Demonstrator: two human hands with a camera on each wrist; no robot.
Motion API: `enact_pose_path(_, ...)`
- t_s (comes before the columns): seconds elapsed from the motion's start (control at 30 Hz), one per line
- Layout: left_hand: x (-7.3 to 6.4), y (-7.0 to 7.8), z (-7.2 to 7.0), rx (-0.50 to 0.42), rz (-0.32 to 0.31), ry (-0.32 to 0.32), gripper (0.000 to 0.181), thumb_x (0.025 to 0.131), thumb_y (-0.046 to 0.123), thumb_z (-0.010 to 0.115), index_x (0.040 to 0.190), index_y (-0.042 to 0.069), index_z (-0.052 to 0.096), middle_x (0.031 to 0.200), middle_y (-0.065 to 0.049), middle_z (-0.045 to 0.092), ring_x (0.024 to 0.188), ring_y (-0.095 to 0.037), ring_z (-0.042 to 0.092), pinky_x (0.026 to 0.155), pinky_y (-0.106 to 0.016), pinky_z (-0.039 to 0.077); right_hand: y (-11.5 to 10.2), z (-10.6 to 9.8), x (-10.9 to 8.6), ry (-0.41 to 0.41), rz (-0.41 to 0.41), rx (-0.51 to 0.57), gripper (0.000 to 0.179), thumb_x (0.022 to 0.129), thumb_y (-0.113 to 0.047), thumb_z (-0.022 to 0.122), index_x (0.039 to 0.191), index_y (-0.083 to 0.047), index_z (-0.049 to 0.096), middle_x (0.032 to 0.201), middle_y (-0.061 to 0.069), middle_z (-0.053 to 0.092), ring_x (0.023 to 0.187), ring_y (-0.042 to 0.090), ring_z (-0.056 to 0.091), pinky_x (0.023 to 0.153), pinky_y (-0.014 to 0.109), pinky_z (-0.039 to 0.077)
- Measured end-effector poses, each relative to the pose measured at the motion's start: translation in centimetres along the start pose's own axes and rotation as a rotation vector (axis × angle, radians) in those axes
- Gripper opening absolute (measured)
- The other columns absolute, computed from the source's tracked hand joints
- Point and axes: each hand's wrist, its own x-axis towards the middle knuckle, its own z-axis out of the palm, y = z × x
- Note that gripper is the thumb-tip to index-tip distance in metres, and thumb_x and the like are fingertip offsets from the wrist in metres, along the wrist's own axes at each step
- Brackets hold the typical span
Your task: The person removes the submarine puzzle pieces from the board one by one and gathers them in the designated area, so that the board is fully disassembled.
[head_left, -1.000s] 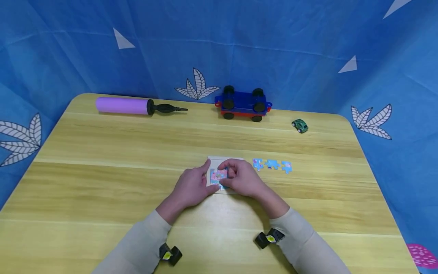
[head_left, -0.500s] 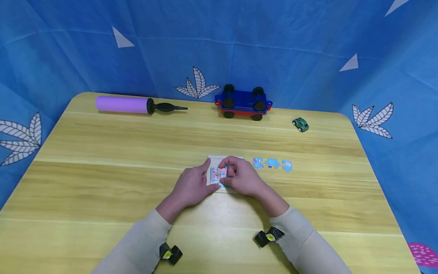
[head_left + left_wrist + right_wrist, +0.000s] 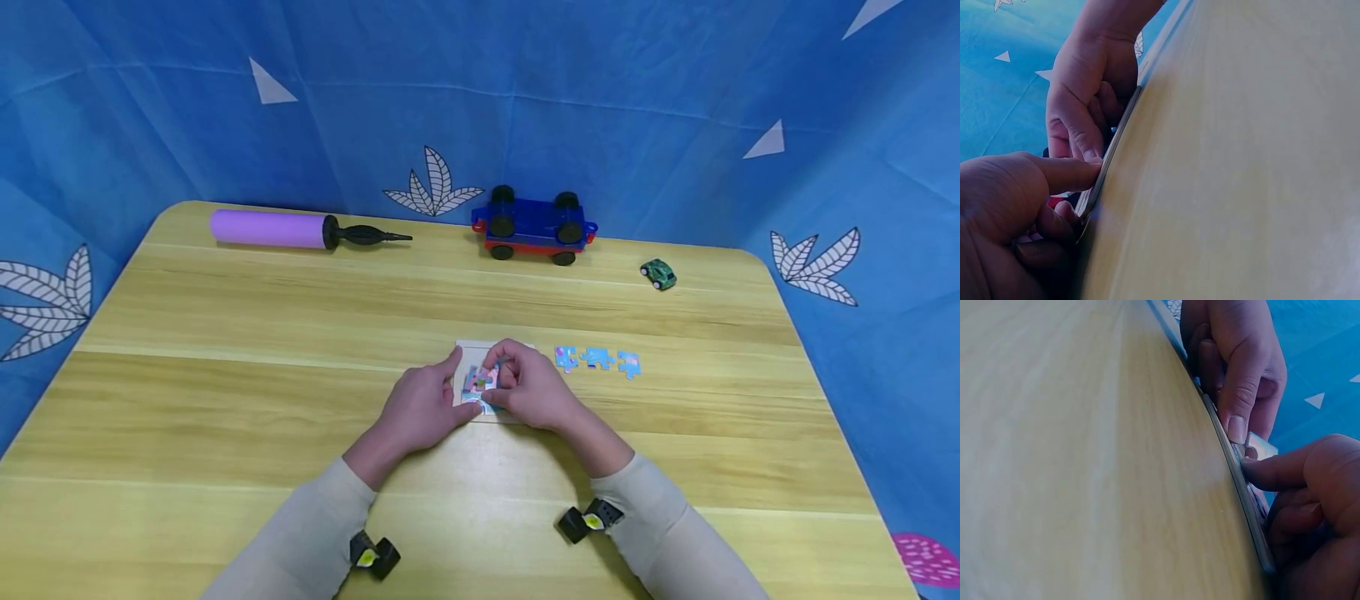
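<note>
A small jigsaw puzzle board (image 3: pixel 472 345) with a pale frame lies flat on the table. My left hand (image 3: pixel 422 408) grips its left side, with the thumb over the lower edge and the fingers along the side. Over the board's right part, my right hand (image 3: pixel 536 388) pinches a pink and blue puzzle piece (image 3: pixel 486 377) between thumb and index finger. In the right wrist view a piece (image 3: pixel 1261 447) stands tilted up from the board, near the left thumb. The right hand hides the right part of the board.
Several things lie around on the wooden table (image 3: pixel 262 350): loose blue puzzle pieces (image 3: pixel 597 358) right of the board, a purple hand pump (image 3: pixel 268 229) at the back left, an upturned blue and red toy wagon (image 3: pixel 536 223) and a small green toy car (image 3: pixel 658 273). Blue cloth (image 3: pixel 600 83) hangs behind.
The pink pieces under my right fingers have come up from flat and now tilt, shifted slightly right. The right index finger has risen a little; my left hand has stayed in place.
</note>
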Motion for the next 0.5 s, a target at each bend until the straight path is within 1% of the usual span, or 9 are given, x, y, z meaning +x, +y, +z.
enact_pose_path(0.17, 0.01, -0.08, 0.08, 0.000, -0.003, -0.002, 0.087, 0.085, 0.035, 0.081, 0.152, -0.001, 0.038, 0.059, 0.004, 0.049, 0.047, -0.010, 0.040, 0.048, -0.029, 0.033, 0.09, 0.04, 0.08, -0.002, -0.002, -0.014, 0.029, 0.081, 0.002, 0.079, 0.104, -0.009, 0.066, 0.058, -0.003, 0.039, 0.053, 0.012, 0.038, 0.069, 0.032, 0.043)
enact_pose_path(0.33, 0.05, -0.13, 0.13, 0.003, 0.007, 0.003, 0.086, 0.085, 0.035, 0.080, 0.151, -0.001, 0.038, 0.058, 0.004, 0.048, 0.046, -0.009, 0.038, 0.048, -0.029, 0.032, 0.26, 0.12, 0.23, -0.002, 0.003, -0.032, 0.026, 0.081, 0.000, 0.080, 0.104, -0.009, 0.071, 0.060, -0.003, 0.039, 0.055, 0.012, 0.038, 0.064, 0.031, 0.040)
enact_pose_path(0.5, 0.07, -0.17, 0.21, 0.002, 0.004, 0.006, 0.086, 0.085, 0.035, 0.081, 0.151, -0.001, 0.039, 0.058, 0.004, 0.047, 0.047, -0.009, 0.037, 0.048, -0.029, 0.031, 0.27, 0.15, 0.21, -0.003, 0.009, -0.032, 0.028, 0.081, 0.000, 0.080, 0.106, -0.008, 0.070, 0.060, -0.003, 0.039, 0.055, 0.012, 0.039, 0.067, 0.032, 0.042)
